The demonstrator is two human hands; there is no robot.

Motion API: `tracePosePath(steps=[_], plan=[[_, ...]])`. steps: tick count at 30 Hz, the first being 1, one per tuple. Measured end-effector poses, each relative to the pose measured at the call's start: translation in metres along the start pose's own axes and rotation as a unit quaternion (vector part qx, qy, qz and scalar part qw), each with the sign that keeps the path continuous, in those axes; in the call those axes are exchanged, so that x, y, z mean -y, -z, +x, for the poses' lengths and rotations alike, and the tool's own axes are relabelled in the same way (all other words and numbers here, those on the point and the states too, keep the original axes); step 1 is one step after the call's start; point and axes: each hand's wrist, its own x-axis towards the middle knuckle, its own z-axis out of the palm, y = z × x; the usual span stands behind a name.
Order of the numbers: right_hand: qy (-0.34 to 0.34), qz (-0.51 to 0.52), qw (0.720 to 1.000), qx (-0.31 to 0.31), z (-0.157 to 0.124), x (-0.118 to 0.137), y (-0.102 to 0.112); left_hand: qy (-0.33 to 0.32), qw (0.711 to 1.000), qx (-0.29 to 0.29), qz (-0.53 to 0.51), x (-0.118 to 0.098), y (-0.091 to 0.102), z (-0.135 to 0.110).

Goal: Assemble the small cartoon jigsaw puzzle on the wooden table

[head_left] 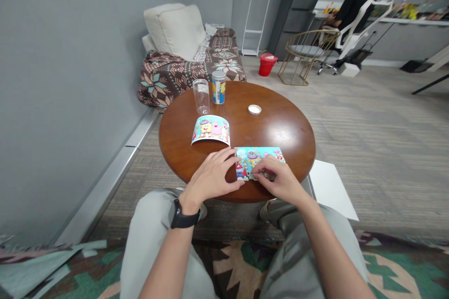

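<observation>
A colourful cartoon jigsaw puzzle (257, 158) lies flat near the front edge of a round wooden table (280, 126). My left hand (213, 175) rests at the puzzle's left edge, fingers stretched flat against it. My right hand (278, 177) lies on the puzzle's lower middle with fingertips pinched together on a puzzle piece. A curled cartoon picture sheet (211, 130) lies further back on the left.
A clear plastic tube (201, 96) and a printed can (218, 86) stand at the table's back, a white lid (254, 109) lies nearby. A blanket-covered couch (196, 63) is behind. A red bucket (267, 64), gold chair (305, 53) and a seated person (352, 2) are farther off.
</observation>
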Motion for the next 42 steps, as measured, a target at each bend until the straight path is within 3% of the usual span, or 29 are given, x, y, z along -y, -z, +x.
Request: tracePosePath(steps=[21, 36, 42], plan=[[0.017, -0.044, 0.998, 0.038, -0.0026, 0.0034, 0.0002, 0.004, 1.0, 0.01, -0.001, -0.001, 0.0015, 0.0003], [0.058, -0.034, 0.997, 0.03, -0.0042, 0.0047, 0.0023, 0.002, 1.0, 0.006, -0.007, -0.0008, 0.0012, 0.0004], [0.052, -0.027, 0.998, -0.014, -0.0064, 0.0034, 0.0013, 0.003, 1.0, 0.007, -0.006, -0.0012, 0.0012, 0.0003]])
